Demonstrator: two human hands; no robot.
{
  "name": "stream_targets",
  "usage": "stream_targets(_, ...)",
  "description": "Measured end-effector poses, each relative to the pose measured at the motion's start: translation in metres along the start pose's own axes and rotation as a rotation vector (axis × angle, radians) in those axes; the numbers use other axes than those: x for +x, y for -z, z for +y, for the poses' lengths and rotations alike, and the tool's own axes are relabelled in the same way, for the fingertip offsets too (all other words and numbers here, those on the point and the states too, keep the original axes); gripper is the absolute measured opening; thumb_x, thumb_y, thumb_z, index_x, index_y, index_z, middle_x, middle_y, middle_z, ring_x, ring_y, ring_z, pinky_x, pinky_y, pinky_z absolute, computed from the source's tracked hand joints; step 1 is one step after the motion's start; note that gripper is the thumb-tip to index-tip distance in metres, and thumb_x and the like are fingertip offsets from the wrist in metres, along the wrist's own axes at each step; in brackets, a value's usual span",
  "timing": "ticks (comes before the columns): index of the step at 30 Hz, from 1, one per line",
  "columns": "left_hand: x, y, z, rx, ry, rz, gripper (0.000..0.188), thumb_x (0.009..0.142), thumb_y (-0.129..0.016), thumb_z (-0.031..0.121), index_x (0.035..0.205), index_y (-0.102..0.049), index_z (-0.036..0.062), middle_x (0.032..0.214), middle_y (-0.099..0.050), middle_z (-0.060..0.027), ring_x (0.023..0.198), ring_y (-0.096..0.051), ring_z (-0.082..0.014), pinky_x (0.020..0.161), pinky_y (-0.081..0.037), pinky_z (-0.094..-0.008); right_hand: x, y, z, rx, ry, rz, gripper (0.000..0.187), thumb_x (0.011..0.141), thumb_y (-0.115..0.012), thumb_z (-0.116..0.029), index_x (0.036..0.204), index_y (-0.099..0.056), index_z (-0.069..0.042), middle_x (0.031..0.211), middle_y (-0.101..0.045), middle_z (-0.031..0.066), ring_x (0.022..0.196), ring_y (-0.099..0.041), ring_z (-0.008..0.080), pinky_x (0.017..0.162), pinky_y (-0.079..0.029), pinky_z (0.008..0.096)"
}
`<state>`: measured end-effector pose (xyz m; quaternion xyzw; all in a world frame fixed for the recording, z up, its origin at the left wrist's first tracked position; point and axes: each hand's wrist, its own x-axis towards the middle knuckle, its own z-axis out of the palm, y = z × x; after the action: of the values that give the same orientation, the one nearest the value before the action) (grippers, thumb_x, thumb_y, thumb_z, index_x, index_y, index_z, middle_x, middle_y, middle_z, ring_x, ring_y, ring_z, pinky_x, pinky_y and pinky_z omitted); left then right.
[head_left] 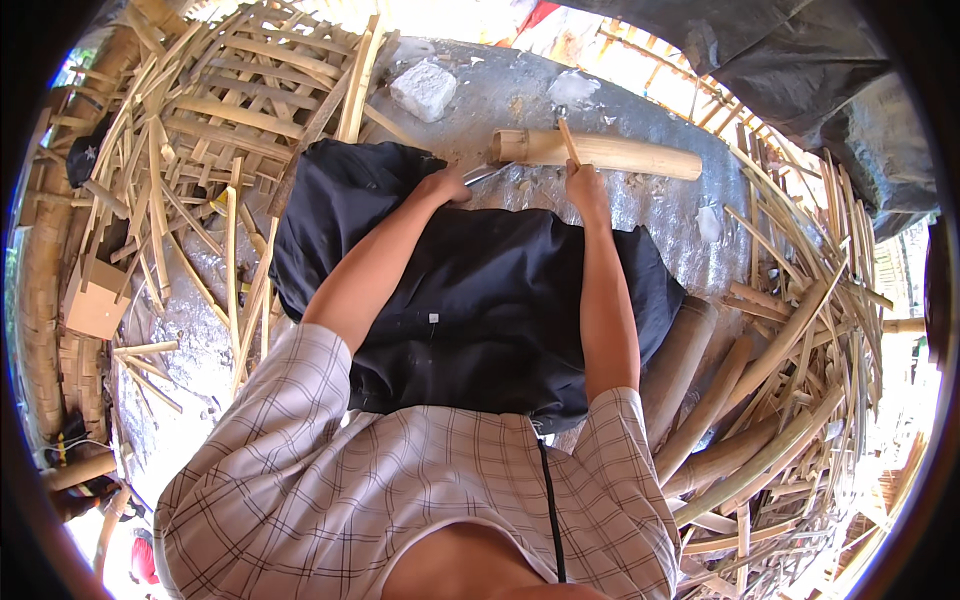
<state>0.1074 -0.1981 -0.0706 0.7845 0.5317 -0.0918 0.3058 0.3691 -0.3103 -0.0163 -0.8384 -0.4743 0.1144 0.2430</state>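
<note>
My left hand (447, 186) is closed around the near end of a narrow metal blade (484, 173), whose handle my fingers hide. The blade points right, toward the open end of a thick bamboo section (620, 155) lying crosswise on the ground. Farther right, my right hand (587, 190) grips a short wooden stick (569, 140); it slants up across the bamboo's near side. Whether the stick touches the bamboo, I cannot tell. Black cloth (470, 290) covers my lap below both forearms.
A pale stone block (424, 90) sits beyond my left hand on the grey ground sheet (520, 90). Woven bamboo strips (250, 90) fill the far left. Bamboo poles (680, 370) and loose split strips (800, 400) crowd the right. A cardboard box (97, 297) stands at left.
</note>
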Motion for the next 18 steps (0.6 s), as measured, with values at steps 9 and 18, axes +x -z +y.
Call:
stream_targets(9, 0.029, 0.103, 0.009, -0.29, 0.297, -0.926, 0.019, 0.089, -0.052, 0.013, 0.071, -0.048, 0.0107, 0.052, -0.033, 0.0078, 0.041, -0.031, -0.0026, 0.039, -0.025, -0.0206, 0.012, 0.001, 0.008, 0.014, -0.026, -0.07, 0.053, 0.101, -0.05, -0.044, 0.103, -0.067, 0.006, 0.101, -0.066, 0.0375, 0.098, -0.063, 0.0559, 0.086, -0.052, 0.0626)
stream_targets(18, 0.028, 0.14, 0.006, 0.506, -0.371, -0.069, 0.016, 0.075, -0.068, 0.015, 0.083, -0.068, 0.0008, 0.076, -0.069, -0.0152, 0.069, -0.069, -0.0288, 0.06, -0.054, -0.0428, 0.0, 0.011, 0.005, -0.081, -0.128, -0.12, 0.058, 0.103, -0.047, -0.049, 0.105, -0.067, 0.005, 0.104, -0.068, 0.0341, 0.101, -0.065, 0.0525, 0.088, -0.053, 0.0602)
